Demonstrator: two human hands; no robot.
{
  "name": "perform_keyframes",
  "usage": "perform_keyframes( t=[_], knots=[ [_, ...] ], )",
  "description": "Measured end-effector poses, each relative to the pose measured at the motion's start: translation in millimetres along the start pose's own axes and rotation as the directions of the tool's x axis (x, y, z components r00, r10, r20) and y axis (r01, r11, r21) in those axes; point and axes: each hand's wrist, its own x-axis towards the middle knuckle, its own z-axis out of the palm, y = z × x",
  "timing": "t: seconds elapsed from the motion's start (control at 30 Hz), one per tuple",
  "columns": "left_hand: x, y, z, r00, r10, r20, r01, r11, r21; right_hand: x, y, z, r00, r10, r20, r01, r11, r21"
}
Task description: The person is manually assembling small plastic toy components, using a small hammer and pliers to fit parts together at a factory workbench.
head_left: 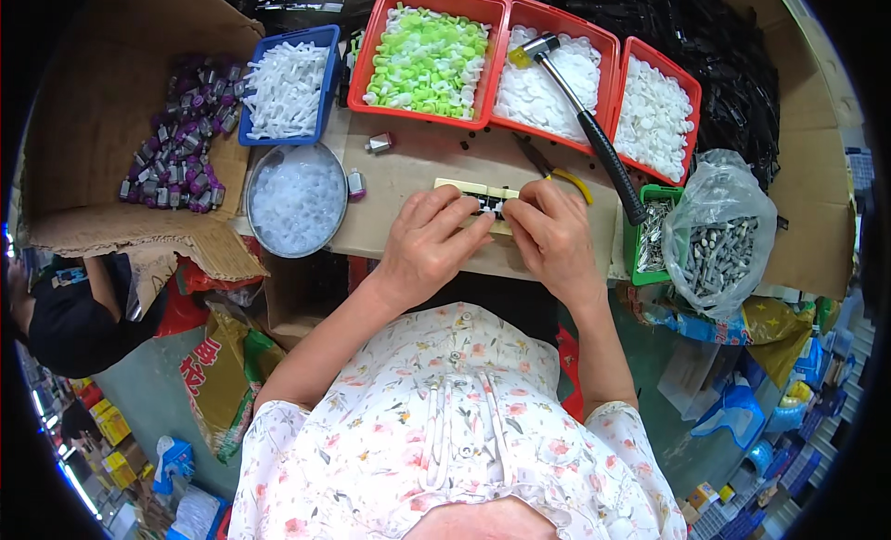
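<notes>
At the middle of the bench lies a cream-coloured block (455,184), with a small black-and-white part (489,204) resting against it. My left hand (429,247) reaches in from one side, thumb and fingers closed on that part. From the other side my right hand (559,238) pinches at its right end; the fingers hide what exactly is between them. Just beyond my right hand lie pliers (573,182) with yellow handles. A hammer (589,127) with a black grip leans across the white-parts trays.
Red trays hold green-and-white pieces (427,62) and white discs (557,85). At left are a blue tray (332,76), a round metal bowl (342,182) and a cardboard box (93,85) of purple-and-silver parts. A green tray (640,275) and a plastic bag (724,178) of metal pieces stand right.
</notes>
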Motion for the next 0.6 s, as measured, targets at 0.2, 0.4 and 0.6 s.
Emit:
perform_keyframes(
  t=[0.2,0.4,0.6],
  knots=[
    [-2,0,5,0.997,0.047,0.055,-0.051,0.996,0.076,6,4,-4,0.995,-0.034,0.091,0.032,0.999,0.032],
    [-2,0,8,0.997,0.044,0.059,-0.049,0.995,0.091,9,6,-4,0.998,0.039,0.045,-0.046,0.986,0.158],
    [-2,-1,12,0.998,0.046,0.052,-0.051,0.993,0.102,6,11,-2,0.997,-0.039,0.069,0.030,0.993,0.116]
  ],
)
